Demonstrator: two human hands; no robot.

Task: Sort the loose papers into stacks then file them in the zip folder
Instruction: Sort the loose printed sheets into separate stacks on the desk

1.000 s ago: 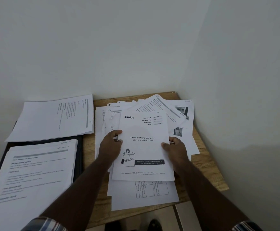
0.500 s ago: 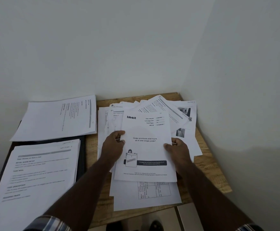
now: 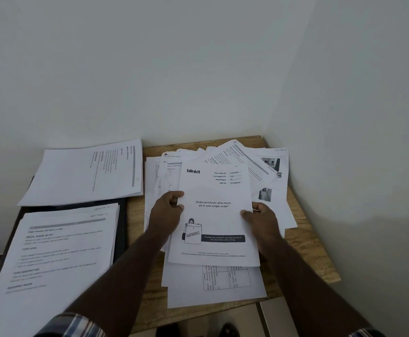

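A white cover sheet (image 3: 214, 215) printed "blinkit" sits atop a fanned pile of loose papers (image 3: 266, 171) on a small wooden table (image 3: 308, 242) in a corner. The left hand (image 3: 167, 212) pinches its left edge and the right hand (image 3: 263, 218) pinches its right edge. Left of the pile, two sorted stacks (image 3: 60, 251) lie on an open black zip folder (image 3: 122, 229).

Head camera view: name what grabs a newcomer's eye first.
The blinkit cover sheet, held at its side edges by the left hand and right hand, tops a fanned mess of loose papers on the wooden table. Two neater stacks lie at left over a dark folder.
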